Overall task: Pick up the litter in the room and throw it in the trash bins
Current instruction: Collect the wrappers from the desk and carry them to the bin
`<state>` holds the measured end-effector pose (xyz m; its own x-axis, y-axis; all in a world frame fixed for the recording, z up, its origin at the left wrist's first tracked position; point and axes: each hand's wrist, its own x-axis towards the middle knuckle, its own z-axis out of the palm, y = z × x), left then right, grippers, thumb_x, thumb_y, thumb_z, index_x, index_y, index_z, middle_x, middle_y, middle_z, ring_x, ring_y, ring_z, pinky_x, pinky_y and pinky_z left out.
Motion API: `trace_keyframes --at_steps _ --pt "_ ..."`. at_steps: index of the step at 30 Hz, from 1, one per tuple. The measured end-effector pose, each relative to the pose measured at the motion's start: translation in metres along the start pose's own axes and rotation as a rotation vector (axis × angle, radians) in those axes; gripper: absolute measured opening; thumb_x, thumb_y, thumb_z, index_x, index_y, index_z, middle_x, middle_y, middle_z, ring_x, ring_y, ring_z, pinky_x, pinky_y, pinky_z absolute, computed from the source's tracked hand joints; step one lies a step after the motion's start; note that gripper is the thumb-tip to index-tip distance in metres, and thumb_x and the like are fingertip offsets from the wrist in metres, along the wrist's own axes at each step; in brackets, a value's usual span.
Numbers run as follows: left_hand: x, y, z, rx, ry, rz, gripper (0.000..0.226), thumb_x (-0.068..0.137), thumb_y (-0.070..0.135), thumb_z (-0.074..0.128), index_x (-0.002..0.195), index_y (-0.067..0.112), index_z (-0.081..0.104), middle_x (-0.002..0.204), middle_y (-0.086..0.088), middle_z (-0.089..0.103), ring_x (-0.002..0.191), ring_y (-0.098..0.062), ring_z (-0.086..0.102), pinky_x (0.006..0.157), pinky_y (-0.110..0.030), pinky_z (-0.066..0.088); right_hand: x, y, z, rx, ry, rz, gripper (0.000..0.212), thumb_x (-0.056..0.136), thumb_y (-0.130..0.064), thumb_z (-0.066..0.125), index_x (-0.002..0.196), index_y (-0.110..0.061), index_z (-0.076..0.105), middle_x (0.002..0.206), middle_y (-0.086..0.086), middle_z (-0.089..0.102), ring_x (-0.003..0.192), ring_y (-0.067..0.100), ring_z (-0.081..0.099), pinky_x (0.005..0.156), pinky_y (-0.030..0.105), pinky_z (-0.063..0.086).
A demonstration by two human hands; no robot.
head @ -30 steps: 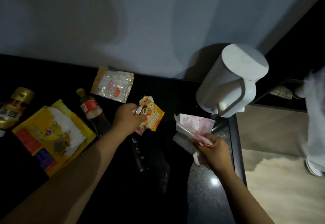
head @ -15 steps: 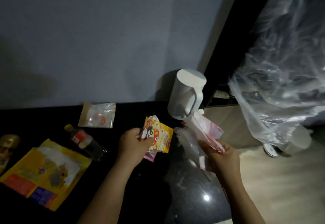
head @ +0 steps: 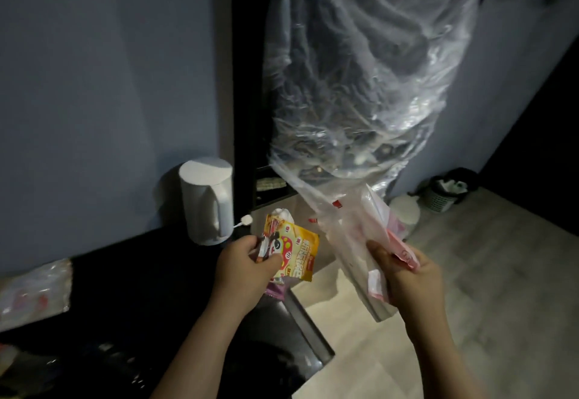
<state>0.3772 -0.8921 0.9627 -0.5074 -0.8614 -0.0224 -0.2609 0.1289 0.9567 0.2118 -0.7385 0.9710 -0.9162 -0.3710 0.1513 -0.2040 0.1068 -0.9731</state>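
My left hand grips a yellow snack wrapper with a cartoon panda, bunched with other small wrappers, over the right end of the black counter. My right hand holds a clear plastic bag with pink-red print above the floor. A dark woven trash bin with white litter inside stands far right against the wall. A clear wrapper with red print lies on the counter at the far left.
A white electric kettle stands at the counter's right end by the wall. A large clear plastic cover hangs over dark clothes above the floor. A round white object sits on the pale wood floor near the bin.
My view has swung right and up; the bottle and yellow packet on the counter have left the frame. Both hands, still holding their litter, have moved off the counter toward the floor side.
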Motion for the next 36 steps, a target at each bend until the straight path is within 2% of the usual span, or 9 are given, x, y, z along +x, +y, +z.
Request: trace_keyframes --at_steps 2,4,9,13,15,20,24,32,36 --pt "-0.004 0.016 0.034 -0.007 -0.051 0.019 0.006 0.077 0.008 0.070 0.083 0.009 0.070 0.077 0.000 0.073 0.072 -0.014 0.070 0.068 -0.041 0.060 0.012 0.004 -0.036 -0.020 0.071 -0.009 0.028 0.076 -0.023 0.077 0.051 -0.026 0.066 0.044 -0.013 0.058 0.040 -0.003 0.049 0.041 0.010 0.036" --pt "-0.011 0.031 0.070 -0.032 -0.102 0.025 0.007 0.077 0.008 0.071 0.083 0.013 0.070 0.077 0.000 0.073 0.072 -0.015 0.071 0.068 -0.044 0.060 0.023 0.008 -0.073 -0.009 0.136 -0.016 0.027 0.075 -0.022 0.079 0.052 -0.024 0.064 0.045 -0.013 0.060 0.040 -0.004 0.050 0.041 0.011 0.037" --pt "-0.030 0.071 0.172 -0.102 -0.201 0.083 0.012 0.076 0.006 0.070 0.077 0.018 0.070 0.073 -0.001 0.074 0.070 -0.019 0.072 0.067 -0.052 0.058 0.055 0.019 -0.177 -0.023 0.216 -0.039 0.029 0.075 -0.025 0.079 0.052 -0.018 0.063 0.043 -0.007 0.054 0.041 0.000 0.046 0.048 0.025 0.040" --pt "-0.049 0.100 0.256 -0.162 -0.328 0.114 0.012 0.071 0.014 0.069 0.077 0.025 0.071 0.074 0.001 0.075 0.069 -0.018 0.072 0.065 -0.051 0.059 0.076 0.028 -0.257 0.006 0.285 -0.074 0.024 0.076 -0.019 0.078 0.059 -0.011 0.064 0.042 -0.009 0.053 0.039 -0.001 0.044 0.040 0.011 0.036" --pt "-0.054 0.112 0.293 -0.176 -0.387 0.119 0.014 0.069 0.018 0.068 0.079 0.027 0.071 0.075 -0.001 0.075 0.069 -0.021 0.073 0.063 -0.052 0.059 0.083 0.033 -0.293 0.004 0.322 -0.081 0.021 0.076 -0.016 0.078 0.062 -0.007 0.066 0.043 -0.008 0.055 0.039 -0.001 0.046 0.040 0.010 0.037" --pt "-0.053 0.144 0.376 -0.207 -0.463 0.137 0.017 0.077 0.005 0.069 0.080 0.022 0.071 0.075 -0.003 0.075 0.065 -0.023 0.073 0.056 -0.049 0.059 0.114 0.046 -0.362 -0.034 0.407 -0.084 0.022 0.076 -0.017 0.078 0.063 -0.004 0.066 0.047 -0.002 0.056 0.042 0.002 0.046 0.040 0.013 0.037" --pt "-0.038 0.167 0.431 -0.231 -0.522 0.157 0.017 0.079 0.002 0.067 0.081 0.018 0.070 0.073 -0.004 0.074 0.062 -0.023 0.072 0.048 -0.043 0.058 0.150 0.056 -0.397 -0.045 0.461 -0.064 0.015 0.076 -0.014 0.078 0.069 -0.004 0.069 0.060 0.016 0.062 0.050 0.009 0.052 0.043 0.017 0.040" --pt "0.035 0.206 0.534 -0.253 -0.614 0.214 0.014 0.080 0.000 0.067 0.082 0.014 0.071 0.069 0.002 0.074 0.056 -0.016 0.071 0.041 -0.023 0.052 0.262 0.076 -0.435 -0.121 0.565 -0.077 0.012 0.076 -0.019 0.078 0.069 -0.014 0.070 0.061 0.003 0.067 0.051 0.001 0.058 0.044 0.013 0.042" --pt "0.092 0.234 0.580 -0.245 -0.642 0.228 0.014 0.081 0.000 0.066 0.079 0.014 0.069 0.064 0.008 0.072 0.050 -0.010 0.068 0.035 -0.015 0.044 0.330 0.082 -0.442 -0.127 0.604 -0.051 0.016 0.076 -0.023 0.077 0.070 -0.011 0.070 0.066 0.009 0.068 0.059 0.015 0.061 0.053 0.024 0.047"
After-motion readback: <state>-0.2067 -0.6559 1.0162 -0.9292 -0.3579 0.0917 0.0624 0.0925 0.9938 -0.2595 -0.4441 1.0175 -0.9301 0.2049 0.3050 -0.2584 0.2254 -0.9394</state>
